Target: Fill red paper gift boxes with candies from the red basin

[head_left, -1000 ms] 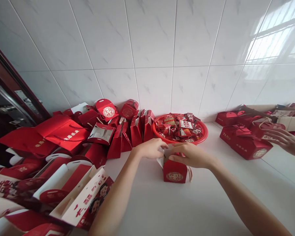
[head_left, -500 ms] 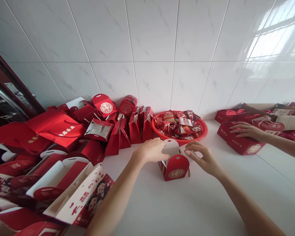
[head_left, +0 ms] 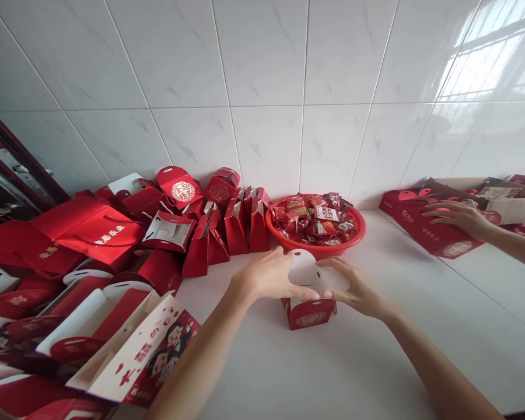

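A small red box (head_left: 310, 315) with a gold emblem and white inside stands on the white table in front of me, its far rounded flap upright. My left hand (head_left: 271, 277) grips its left side, thumb pressed on the near flap, which is bent down. My right hand (head_left: 350, 289) is at the right side, thumb and fingers curved around the box's upper edge and touching the near flap. Behind the box, a red basin (head_left: 363, 233) holds many wrapped sweets (head_left: 317, 219).
Red boxes and bags (head_left: 100, 233) crowd the left side, with a row of upright red boxes (head_left: 236, 227) beside the basin. At the right, another person's hand (head_left: 459, 219) touches a large red box (head_left: 433, 230). A tiled wall (head_left: 266, 134) stands behind.
Both my hands have closed in on the small box, and its near flap has been folded inward and down. The other person's hand and the red box under it have shifted.
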The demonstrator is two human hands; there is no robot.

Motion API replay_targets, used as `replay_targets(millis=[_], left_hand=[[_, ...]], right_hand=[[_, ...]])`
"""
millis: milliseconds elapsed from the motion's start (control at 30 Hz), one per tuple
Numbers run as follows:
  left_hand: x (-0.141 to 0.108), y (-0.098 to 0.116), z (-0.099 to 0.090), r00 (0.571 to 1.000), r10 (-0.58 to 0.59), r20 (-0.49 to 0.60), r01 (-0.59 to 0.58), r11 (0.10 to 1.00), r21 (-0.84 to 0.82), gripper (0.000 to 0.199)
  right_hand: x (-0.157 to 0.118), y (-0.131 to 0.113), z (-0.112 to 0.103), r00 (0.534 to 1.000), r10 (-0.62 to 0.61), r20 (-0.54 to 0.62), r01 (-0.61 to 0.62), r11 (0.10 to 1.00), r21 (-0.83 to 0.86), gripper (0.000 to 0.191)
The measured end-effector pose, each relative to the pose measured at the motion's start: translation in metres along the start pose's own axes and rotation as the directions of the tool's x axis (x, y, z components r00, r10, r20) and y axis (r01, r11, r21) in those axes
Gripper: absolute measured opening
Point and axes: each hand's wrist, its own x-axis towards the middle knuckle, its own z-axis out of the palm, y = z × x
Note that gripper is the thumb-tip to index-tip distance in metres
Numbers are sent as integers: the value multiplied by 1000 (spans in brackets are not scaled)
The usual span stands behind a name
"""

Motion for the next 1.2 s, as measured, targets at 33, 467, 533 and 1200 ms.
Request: replay_targets(millis=[33,467,533,1200], left_hand=[[-1,2,1,1000,12,-12,-12,1000,16,89],[-3,12,9,960,276,-56,-278,959,-45,69],[-1,5,7,959,282,-31,-284,955,-82,63],[0,5,9,980,168,106,-167,986,-17,92]], right_hand=[[0,0,1,1000,1,6,-1,1000,-2,63],[-1,-3,6,1000,-24,5,25,994,-109,68],[-1,-3,6,1000,-15,7,16,993,-118,69],[-1,-1,13,998,-32,57,36,997,-71,71]])
